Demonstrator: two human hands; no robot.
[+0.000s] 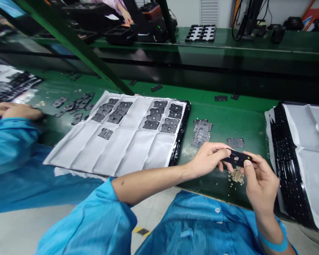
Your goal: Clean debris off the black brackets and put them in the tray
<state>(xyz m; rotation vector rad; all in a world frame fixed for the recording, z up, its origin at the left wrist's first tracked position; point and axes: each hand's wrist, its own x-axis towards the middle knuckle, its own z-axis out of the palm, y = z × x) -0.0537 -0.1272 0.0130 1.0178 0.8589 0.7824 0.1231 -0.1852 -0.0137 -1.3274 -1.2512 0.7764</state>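
Observation:
A flat black plastic plate with cut-outs and a small yellow spot at its right end is held up in front of me. My left hand pinches its left end between thumb and fingers. The right end is gripped by my right hand, the thumb lying near the yellow spot. Below the plate, a heap of tiny tan pieces lies on the green bench. Another dark plate rests flat just beyond my hands. To its left is an overlapping stack of similar plates.
A white-lined tray with dark plates in several compartments lies to the left. Stacked trays stand on the right. A co-worker's hands are at the far left near loose plates. A green post slants over the bench.

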